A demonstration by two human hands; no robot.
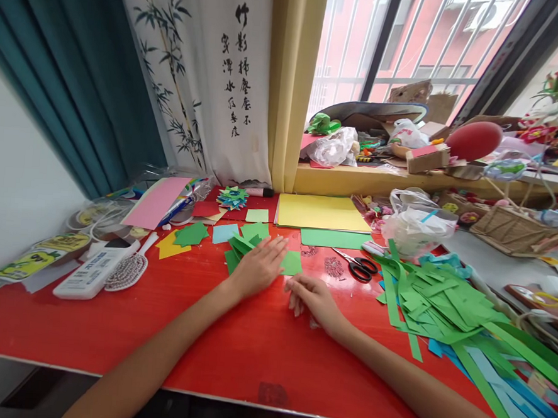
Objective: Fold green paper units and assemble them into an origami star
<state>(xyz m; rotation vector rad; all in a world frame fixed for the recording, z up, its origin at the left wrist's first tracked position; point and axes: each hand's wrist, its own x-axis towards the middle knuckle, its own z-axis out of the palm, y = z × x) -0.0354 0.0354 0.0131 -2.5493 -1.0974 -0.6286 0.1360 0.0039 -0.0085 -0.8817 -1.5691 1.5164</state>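
Observation:
My left hand [261,268] lies flat on the red table, fingers stretched out and holding nothing. It touches green paper: folded green pieces [240,249] stick out on its left, and a flat green square [292,263] shows by its fingertips. Just to the right, my right hand [315,301] hovers low, its fingers curled together with nothing visible in them. Beyond the left hand lie a light blue square [224,233] and a pale green square [257,216]. Black-handled scissors [361,268] rest behind the right hand.
A heap of green paper strips [448,301] covers the table's right side. Yellow paper sheets [323,212] lie at the back beside a folded paper star [233,198]. At left are a white box [95,270] and a hairbrush [128,270]. A plastic bag [417,224] stands at back right.

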